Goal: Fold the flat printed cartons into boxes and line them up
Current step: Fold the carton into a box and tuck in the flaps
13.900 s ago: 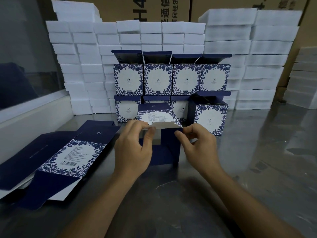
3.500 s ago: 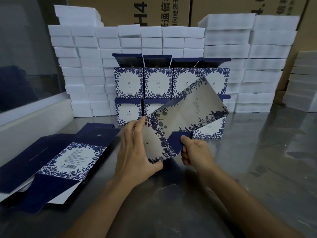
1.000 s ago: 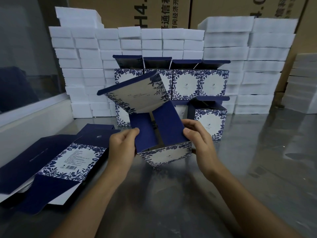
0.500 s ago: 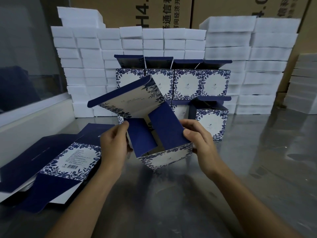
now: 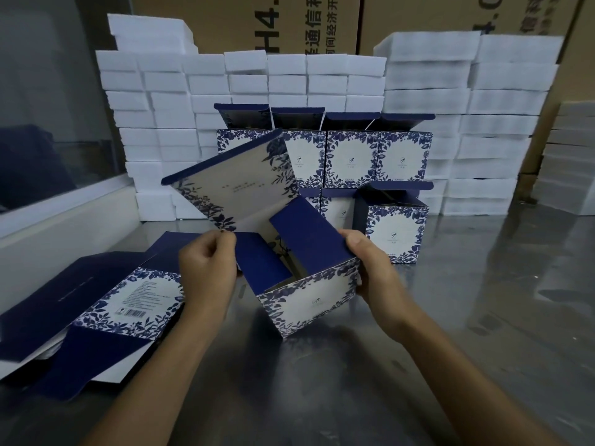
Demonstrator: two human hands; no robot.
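Carton in work: a half-formed blue-and-white floral printed cardboard carton (image 5: 309, 294) is hanging tilted between both hands, above the grey metal table (image 5: 467, 317), its navy flaps standing open.
Left hand (image 5: 206, 268): fingers are curling in, pinching the carton's left side edge.
Right hand (image 5: 370, 268): thumb and fingers are clasping the carton's right corner.
Finished boxes (image 5: 351, 156): sitting stacked in two rows behind.
Flat cartons (image 5: 106, 304): lying in a pile at the left.
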